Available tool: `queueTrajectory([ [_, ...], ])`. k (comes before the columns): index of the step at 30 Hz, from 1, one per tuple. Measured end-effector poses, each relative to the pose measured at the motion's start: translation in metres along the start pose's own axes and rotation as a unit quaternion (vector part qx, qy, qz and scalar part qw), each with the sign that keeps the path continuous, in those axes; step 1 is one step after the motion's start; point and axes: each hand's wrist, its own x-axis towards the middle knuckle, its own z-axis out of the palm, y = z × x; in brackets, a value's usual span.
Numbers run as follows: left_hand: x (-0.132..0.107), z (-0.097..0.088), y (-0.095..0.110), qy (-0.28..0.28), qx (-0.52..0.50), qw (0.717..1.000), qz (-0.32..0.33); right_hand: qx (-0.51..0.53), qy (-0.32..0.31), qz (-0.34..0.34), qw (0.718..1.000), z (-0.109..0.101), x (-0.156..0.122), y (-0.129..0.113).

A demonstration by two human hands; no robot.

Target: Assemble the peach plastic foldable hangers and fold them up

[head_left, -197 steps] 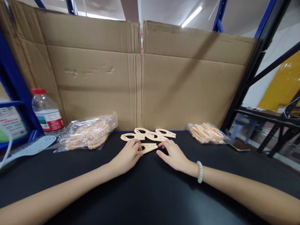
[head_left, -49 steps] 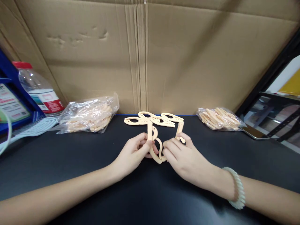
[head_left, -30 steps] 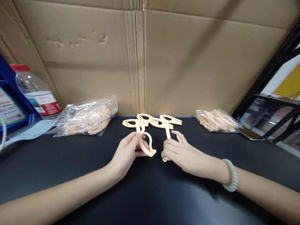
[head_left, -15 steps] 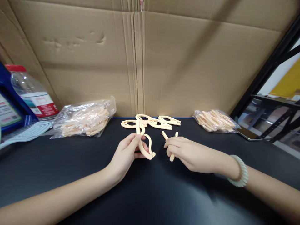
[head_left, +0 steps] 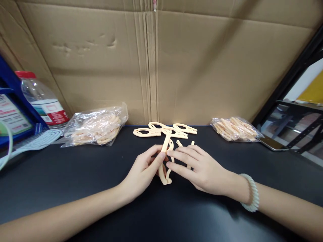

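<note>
My left hand [head_left: 145, 169] pinches a cream plastic hanger piece [head_left: 166, 148] and holds it upright over the black tabletop [head_left: 101, 188]. My right hand [head_left: 199, 166] lies beside it with fingers stretched out, their tips touching that piece near my left thumb. A second cream piece [head_left: 185, 146] lies on the table under my right fingers, partly hidden. Behind both hands, several flat cream hanger parts [head_left: 165, 130] lie in a loose cluster by the cardboard wall.
A clear bag of cream parts [head_left: 94, 129] lies at the left, another bag [head_left: 234, 128] at the right with a phone [head_left: 272, 143] next to it. A water bottle [head_left: 44, 101] and blue rack [head_left: 12, 101] stand far left. Cardboard [head_left: 156, 64] walls the back.
My right hand has let go of its piece, which now lies on the table, and reached left with open fingers to the piece in my left hand. My left hand turned its piece more upright.
</note>
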Motion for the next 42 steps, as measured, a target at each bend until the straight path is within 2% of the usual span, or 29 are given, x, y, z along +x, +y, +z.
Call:
queueTrajectory([
  [5, -0.004, 0.002, 0.003, 0.038, 0.038, 0.998, 0.024, -0.04, 0.03, -0.043, 0.998, 0.004, 0.002, -0.003],
  [10, -0.005, 0.002, 0.003, 0.063, 0.055, 0.997, 0.006, 0.011, 0.03, 0.004, 0.999, 0.009, 0.003, -0.008],
  [13, -0.005, 0.001, 0.001, 0.082, 0.069, 0.994, 0.017, 0.126, 0.026, 0.072, 0.989, 0.008, 0.002, -0.012],
  [15, -0.006, 0.001, 0.0, 0.084, 0.096, 0.991, 0.037, 0.239, 0.056, 0.158, 0.957, 0.006, 0.003, -0.014],
  [17, -0.007, 0.001, 0.0, 0.074, 0.135, 0.986, 0.063, 0.347, 0.073, 0.229, 0.906, 0.003, 0.004, -0.015],
  [21, -0.008, -0.001, 0.0, 0.065, 0.188, 0.975, 0.095, 0.507, 0.087, 0.269, 0.814, 0.0, 0.007, -0.01],
  [24, -0.007, -0.003, 0.0, 0.084, 0.218, 0.967, 0.099, 0.552, 0.142, 0.327, 0.754, 0.002, 0.008, -0.005],
  [28, -0.006, -0.005, 0.0, 0.084, 0.288, 0.946, 0.125, 0.6, 0.188, 0.422, 0.653, 0.005, 0.01, -0.003],
  [30, -0.006, -0.005, -0.002, 0.065, 0.318, 0.936, 0.135, 0.623, 0.176, 0.449, 0.616, 0.006, 0.011, -0.004],
  [32, -0.005, -0.005, -0.003, 0.055, 0.347, 0.926, 0.136, 0.646, 0.133, 0.455, 0.599, 0.006, 0.012, -0.007],
  [34, -0.005, -0.005, -0.005, 0.049, 0.391, 0.908, 0.14, 0.664, 0.082, 0.441, 0.598, 0.006, 0.013, -0.01],
  [36, -0.004, -0.005, -0.005, 0.04, 0.45, 0.877, 0.165, 0.673, 0.041, 0.423, 0.606, 0.004, 0.015, -0.012],
  [39, -0.003, -0.008, -0.005, 0.02, 0.553, 0.8, 0.231, 0.678, -0.014, 0.4, 0.616, 0.001, 0.016, -0.014],
  [42, -0.003, -0.01, -0.002, -0.024, 0.629, 0.724, 0.283, 0.676, -0.058, 0.404, 0.614, 0.0, 0.016, -0.014],
])
